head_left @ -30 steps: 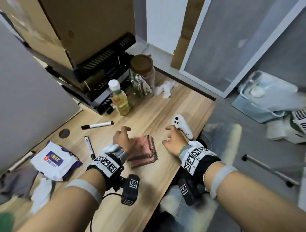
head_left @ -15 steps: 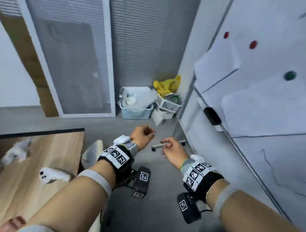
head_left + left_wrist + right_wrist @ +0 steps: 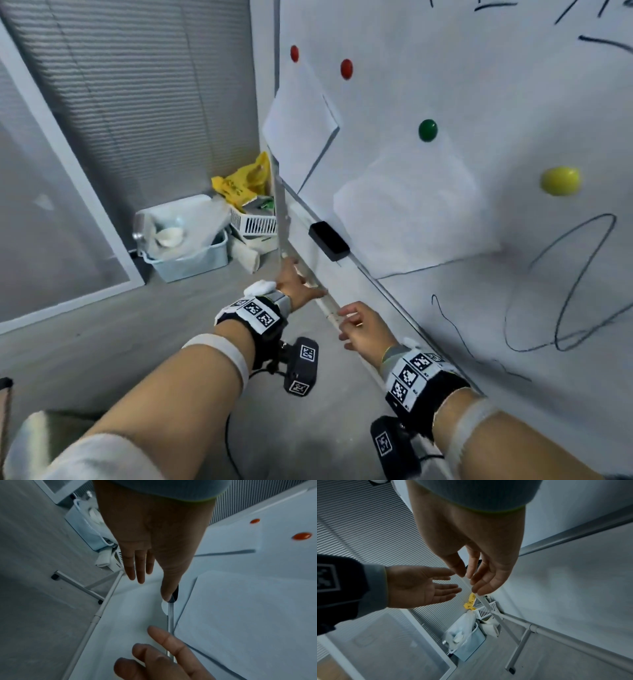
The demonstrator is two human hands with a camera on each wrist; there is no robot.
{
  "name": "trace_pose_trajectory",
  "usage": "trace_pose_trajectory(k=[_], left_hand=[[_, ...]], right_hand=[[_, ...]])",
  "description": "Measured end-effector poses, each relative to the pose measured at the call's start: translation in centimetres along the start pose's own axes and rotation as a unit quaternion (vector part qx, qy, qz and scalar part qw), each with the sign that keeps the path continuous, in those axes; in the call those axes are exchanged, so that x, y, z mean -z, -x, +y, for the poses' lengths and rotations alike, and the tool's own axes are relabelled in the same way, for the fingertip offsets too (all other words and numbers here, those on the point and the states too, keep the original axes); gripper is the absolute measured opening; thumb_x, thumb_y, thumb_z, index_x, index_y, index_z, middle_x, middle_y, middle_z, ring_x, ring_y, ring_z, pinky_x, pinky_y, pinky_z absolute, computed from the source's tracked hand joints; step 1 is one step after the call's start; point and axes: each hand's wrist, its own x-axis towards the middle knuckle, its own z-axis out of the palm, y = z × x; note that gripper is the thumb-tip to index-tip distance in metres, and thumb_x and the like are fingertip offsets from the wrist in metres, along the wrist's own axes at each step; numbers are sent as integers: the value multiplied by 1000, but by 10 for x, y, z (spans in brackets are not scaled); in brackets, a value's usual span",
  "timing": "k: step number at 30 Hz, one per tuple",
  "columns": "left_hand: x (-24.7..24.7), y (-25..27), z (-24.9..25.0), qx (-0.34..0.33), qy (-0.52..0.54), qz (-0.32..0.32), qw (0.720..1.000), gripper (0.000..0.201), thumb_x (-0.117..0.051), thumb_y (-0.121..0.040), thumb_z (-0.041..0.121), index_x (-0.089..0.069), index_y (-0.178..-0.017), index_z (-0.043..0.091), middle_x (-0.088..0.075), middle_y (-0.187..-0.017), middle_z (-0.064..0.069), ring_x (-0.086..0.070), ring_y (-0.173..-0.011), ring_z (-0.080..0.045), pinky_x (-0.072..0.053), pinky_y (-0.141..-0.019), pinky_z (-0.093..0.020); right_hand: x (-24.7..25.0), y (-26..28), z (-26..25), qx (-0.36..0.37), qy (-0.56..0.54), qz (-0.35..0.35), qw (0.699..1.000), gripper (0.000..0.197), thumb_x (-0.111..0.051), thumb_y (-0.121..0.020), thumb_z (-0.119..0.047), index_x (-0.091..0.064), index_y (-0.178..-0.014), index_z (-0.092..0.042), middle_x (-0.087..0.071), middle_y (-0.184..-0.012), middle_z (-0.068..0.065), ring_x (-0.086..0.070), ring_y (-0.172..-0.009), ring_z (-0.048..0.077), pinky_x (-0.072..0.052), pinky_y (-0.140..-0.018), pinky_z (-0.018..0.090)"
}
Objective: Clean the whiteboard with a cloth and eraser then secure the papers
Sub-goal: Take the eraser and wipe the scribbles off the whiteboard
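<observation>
The whiteboard [image 3: 445,85] fills the right of the head view, with dark marker scribbles [image 3: 565,284] on it. One paper [image 3: 298,130] hangs below two red magnets [image 3: 346,69], and another paper [image 3: 411,212] hangs under a green magnet [image 3: 427,130]. A yellow magnet [image 3: 560,181] sits further right. A black eraser [image 3: 329,241] lies on the tray [image 3: 325,306]. My left hand [image 3: 301,279] [image 3: 152,586] reaches along the tray with straight fingers, its thumb just short of the eraser [image 3: 176,594]. My right hand [image 3: 347,323] [image 3: 469,580] hovers at the tray rim, loosely curled and holding nothing. No cloth is in view.
A pale blue bin [image 3: 185,246], a white basket [image 3: 253,222] and a yellow bag [image 3: 243,181] crowd the corner at the board's left end. The board's stand leg [image 3: 518,649] sticks out over the grey floor. A glass partition with blinds [image 3: 137,102] stands behind.
The view swung from the desk, where the hands were at the folded cloth, to the whiteboard. Both empty hands have risen to the tray, and the left hand has opened toward the eraser.
</observation>
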Motion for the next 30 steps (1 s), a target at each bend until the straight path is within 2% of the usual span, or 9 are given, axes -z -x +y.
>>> trace_pose_trajectory(k=[3,7,10,15,19,21,24,27,30], left_hand=[[-8,-35,13,-27,-110,42,993,123,-86,-65,48,-9,-156,19,-27,-158,-16,-29,-145,-34,-36,-113,-44],[-24,-97,21,-87,-90,67,990,142,-88,-53,58,4,-156,27,-12,-163,-9,-17,-150,-31,-25,-118,-41],[-37,-128,21,-119,-94,72,986,142,-87,-48,60,3,-155,32,-21,-157,-10,-25,-144,-36,-28,-115,-51],[-42,-132,26,-126,-70,90,985,128,-87,-53,49,-13,-154,25,-35,-145,-13,-30,-136,-34,-26,-114,-43],[-36,-110,20,-152,14,35,988,130,-88,-54,53,-9,-154,28,-32,-150,-6,-27,-143,-25,-28,-114,-38],[-31,-85,15,-178,50,-16,983,129,-87,-55,56,-8,-154,30,-34,-150,-1,-34,-140,-18,-33,-109,-30],[-29,-41,18,-203,71,-86,973,128,-87,-55,56,-6,-153,37,-48,-139,4,-46,-127,-9,-43,-105,-28],[-36,-4,27,-237,77,-150,957,127,-91,-60,42,-5,-154,39,-52,-128,9,-54,-121,-7,-46,-95,-19],[-50,55,43,-272,71,-206,937,126,-92,-63,32,-5,-154,39,-47,-129,10,-53,-125,-10,-45,-105,-28]], right_hand=[[5,-22,-3,-11,-15,31,999,19,-53,-93,-5,-60,-108,-14,-62,-86,4,-67,-80,25,-59,-78,44],[5,-51,-5,-18,-42,77,996,22,-52,-93,-4,-61,-105,-21,-64,-86,2,-70,-84,28,-58,-77,41],[4,-69,-4,-18,-57,104,993,22,-53,-94,-5,-62,-103,-23,-64,-89,4,-68,-78,22,-57,-72,35],[-2,-78,-3,-23,-93,128,987,21,-53,-95,-3,-62,-104,-20,-63,-89,5,-66,-75,18,-55,-65,29],[-1,-71,-13,-48,-198,135,970,12,-52,-100,-16,-60,-109,-14,-66,-96,14,-68,-78,22,-57,-69,32],[0,-58,-21,-71,-301,115,944,29,-46,-104,-35,-58,-117,-12,-68,-101,17,-71,-86,28,-58,-75,38],[6,-27,-29,-65,-403,89,908,53,-36,-101,-57,-61,-118,-14,-73,-103,19,-73,-95,32,-59,-86,47],[16,2,-26,-63,-450,100,885,56,-41,-99,-58,-66,-121,-13,-76,-92,7,-70,-97,28,-58,-84,43],[39,57,-12,-41,-499,111,859,43,-52,-99,-45,-63,-127,-16,-73,-104,10,-65,-89,23,-50,-77,38]])
